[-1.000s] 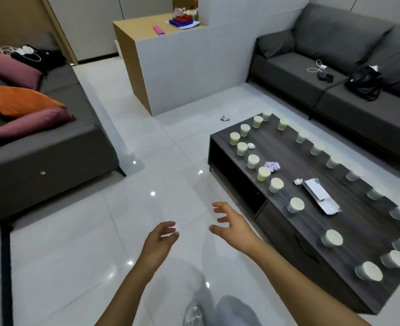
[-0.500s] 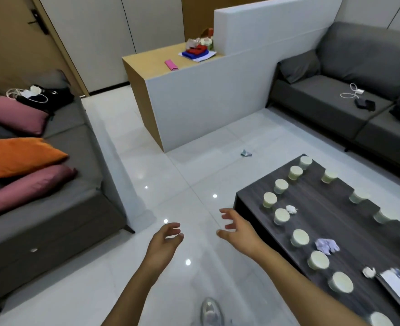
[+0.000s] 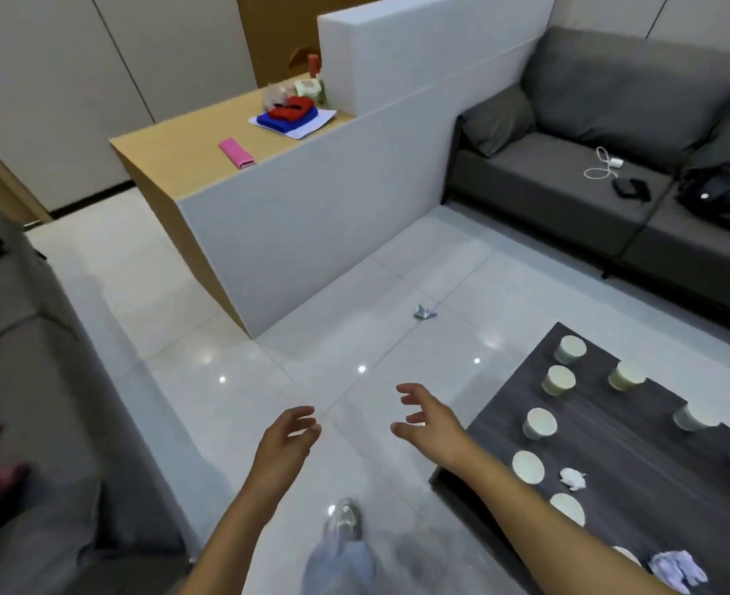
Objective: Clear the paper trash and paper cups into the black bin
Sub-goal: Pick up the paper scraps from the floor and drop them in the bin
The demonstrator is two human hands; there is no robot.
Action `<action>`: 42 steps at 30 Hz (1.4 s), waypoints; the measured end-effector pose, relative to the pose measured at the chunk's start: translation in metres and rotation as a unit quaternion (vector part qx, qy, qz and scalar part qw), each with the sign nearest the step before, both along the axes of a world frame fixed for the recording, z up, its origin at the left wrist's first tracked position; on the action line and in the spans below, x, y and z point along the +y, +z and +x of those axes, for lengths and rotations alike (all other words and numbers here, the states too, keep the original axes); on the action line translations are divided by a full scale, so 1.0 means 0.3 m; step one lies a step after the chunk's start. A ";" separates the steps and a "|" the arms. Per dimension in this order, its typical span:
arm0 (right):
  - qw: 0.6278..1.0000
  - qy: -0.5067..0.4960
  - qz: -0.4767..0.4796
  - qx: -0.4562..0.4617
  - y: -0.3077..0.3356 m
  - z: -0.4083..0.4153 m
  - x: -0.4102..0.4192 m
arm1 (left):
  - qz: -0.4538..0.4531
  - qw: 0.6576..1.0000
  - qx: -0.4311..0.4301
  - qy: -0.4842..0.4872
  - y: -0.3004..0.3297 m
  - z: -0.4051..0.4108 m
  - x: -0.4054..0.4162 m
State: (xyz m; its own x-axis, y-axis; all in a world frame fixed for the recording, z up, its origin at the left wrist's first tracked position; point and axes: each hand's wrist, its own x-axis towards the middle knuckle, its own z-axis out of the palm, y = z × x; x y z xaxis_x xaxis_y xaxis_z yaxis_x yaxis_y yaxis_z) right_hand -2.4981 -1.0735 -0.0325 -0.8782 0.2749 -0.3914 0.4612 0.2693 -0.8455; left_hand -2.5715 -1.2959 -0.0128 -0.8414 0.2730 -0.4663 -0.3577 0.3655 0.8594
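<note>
View swung left — both hands (image 3: 286, 440) (image 3: 430, 418) outstretched, fingers loosely spread.

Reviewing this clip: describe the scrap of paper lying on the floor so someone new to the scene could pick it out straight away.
Start at the white partition wall with the wooden counter behind it. On the pale tiled floor between its base and the dark coffee table lies a small crumpled paper scrap. It is the only litter on the floor; the other paper wads sit on the table among cups.

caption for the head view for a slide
Empty hands, left and right, over tiled floor beside cup-lined coffee table.
</note>
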 end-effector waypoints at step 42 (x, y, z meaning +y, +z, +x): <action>0.820 -0.531 -0.132 -0.167 -0.433 -1.984 1.591 | -0.165 0.866 -0.067 -0.468 -0.393 -2.582 2.164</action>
State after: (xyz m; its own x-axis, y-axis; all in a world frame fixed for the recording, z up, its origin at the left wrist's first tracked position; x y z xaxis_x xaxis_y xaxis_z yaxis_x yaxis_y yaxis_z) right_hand -3.0933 -0.5962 -0.1625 -0.0302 0.6823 -0.7305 0.5360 -0.6058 -0.5880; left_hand -3.3461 -0.6469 -0.1308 -0.2560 0.6399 -0.7245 0.1393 0.7661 0.6274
